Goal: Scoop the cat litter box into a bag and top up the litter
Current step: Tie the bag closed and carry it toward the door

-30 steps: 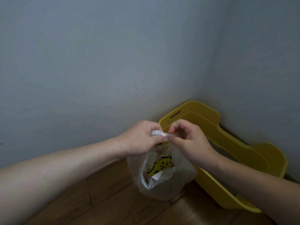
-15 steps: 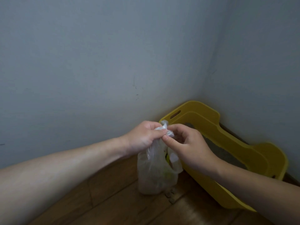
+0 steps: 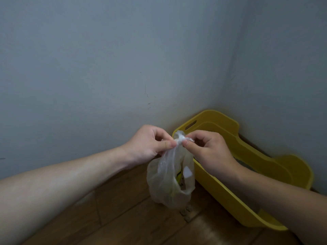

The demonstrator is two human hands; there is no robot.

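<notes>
both hands, left hand (image 3: 148,145) and right hand (image 3: 207,150), pinch the twisted neck of the plastic bag (image 3: 169,181) beside the yellow litter box (image 3: 251,156). this looks like the tying-off step. next, the knot likely needs cinching tight.

Looked like a plain room in somebody's home: bare grey-blue painted walls (image 3: 88,68) met in a corner over a brown wood-plank floor (image 3: 123,218), and a yellow plastic cat litter box (image 3: 283,167) sat tucked right into that corner.
</notes>
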